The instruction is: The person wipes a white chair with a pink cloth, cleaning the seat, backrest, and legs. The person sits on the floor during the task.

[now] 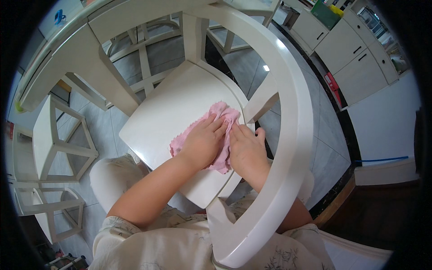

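Observation:
A white wooden chair with a curved top rail [298,101] stands close before me, its glossy seat [175,101] facing up. On the seat's near right part lies a crumpled pink cloth [221,109] with a zigzag edge. My left hand [204,140] rests flat on the cloth, palm down. Beside it, my right hand [248,148] presses on the cloth's right edge near the seat's rim, its arm passing beneath the curved rail. The fingertips of both hands are close together. Neither hand visibly grips the cloth.
A white table [74,50] adjoins the chair at upper left. White stools [44,135] stand on the grey tiled floor at left, and more chair legs show beyond the seat. White cabinets [341,44] line the upper right, with a red box [331,82] by their base.

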`<state>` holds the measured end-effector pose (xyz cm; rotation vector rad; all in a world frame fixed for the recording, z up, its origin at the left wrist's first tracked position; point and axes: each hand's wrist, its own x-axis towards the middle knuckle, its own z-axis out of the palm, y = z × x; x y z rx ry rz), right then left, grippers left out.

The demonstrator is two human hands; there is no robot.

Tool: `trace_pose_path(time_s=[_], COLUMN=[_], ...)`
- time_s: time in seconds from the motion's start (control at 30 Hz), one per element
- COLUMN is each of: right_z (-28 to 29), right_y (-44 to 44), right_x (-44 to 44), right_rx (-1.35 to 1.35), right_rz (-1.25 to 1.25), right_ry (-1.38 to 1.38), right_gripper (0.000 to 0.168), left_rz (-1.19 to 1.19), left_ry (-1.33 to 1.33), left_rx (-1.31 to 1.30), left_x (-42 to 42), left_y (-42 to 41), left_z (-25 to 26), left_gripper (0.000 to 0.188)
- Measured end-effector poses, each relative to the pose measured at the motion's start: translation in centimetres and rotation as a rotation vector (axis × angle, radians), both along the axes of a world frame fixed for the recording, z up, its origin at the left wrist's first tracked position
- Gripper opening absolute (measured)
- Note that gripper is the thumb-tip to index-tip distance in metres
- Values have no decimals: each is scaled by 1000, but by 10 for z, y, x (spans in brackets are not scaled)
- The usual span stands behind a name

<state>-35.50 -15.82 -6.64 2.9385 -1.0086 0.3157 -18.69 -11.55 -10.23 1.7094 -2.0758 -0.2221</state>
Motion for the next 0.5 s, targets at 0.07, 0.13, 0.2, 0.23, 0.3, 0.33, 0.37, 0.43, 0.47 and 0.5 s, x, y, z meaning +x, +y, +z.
trace_pose_path(time_s=[0.07,0.13,0.2,0.23,0.3,0.33,0.37,0.43,0.47,0.5], right_z=[5,8,7,3,-1,1,7,11,11,10], right_y=[5,13,22,27,35,39,43,50,54,58], right_x=[2,-1,-4,-5,-8,-9,-9,-10,-11,-11], right_rx=[-9,44,69,69,67,102,137,167,161,155], right_rz=[65,110,174,215,298,333,366,390,378,367], right_ry=[-24,14,14,-4,-41,-10,22,52,54,57], right_gripper=[22,22,22,23,24,25,26,29,30,32], left_rz=[7,10,7,11,18,14,8,1,-6,-12], left_ry=[-3,6,27,39,65,60,39,-8,-7,-4], left_rx=[22,45,69,84,113,126,148,195,183,171], left_x=[2,0,-2,-4,-7,-8,-10,-12,-11,-11], left_y=[11,25,41,50,68,77,85,96,96,96], left_z=[0,0,2,4,11,12,14,19,19,18], left_gripper=[44,44,44,44,45,45,45,45,44,44])
